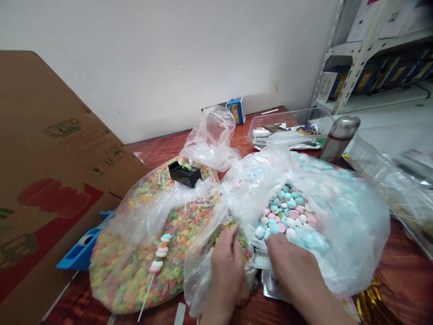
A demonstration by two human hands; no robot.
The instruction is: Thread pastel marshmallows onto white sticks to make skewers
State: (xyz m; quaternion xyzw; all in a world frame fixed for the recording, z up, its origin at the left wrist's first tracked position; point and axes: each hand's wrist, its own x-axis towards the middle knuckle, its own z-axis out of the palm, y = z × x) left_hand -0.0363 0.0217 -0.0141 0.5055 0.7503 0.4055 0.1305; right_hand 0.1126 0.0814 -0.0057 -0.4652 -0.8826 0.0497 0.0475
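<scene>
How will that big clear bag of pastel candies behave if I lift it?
The clear plastic bag looks thin and loosely bunched, so it will probably sag rather than hold its shape. The pastel candies are small and rounded, so they will likely shift or roll inside. They may also spill from the opening by the right hand.

Bare left hand (226, 271), bare right hand (292, 270)

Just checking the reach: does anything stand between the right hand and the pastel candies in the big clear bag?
Nothing visible does. The right hand sits at the open mouth of the clear plastic bag, and the pastel candies lie uncovered just past its fingers. Plastic covers them only farther right.
</scene>
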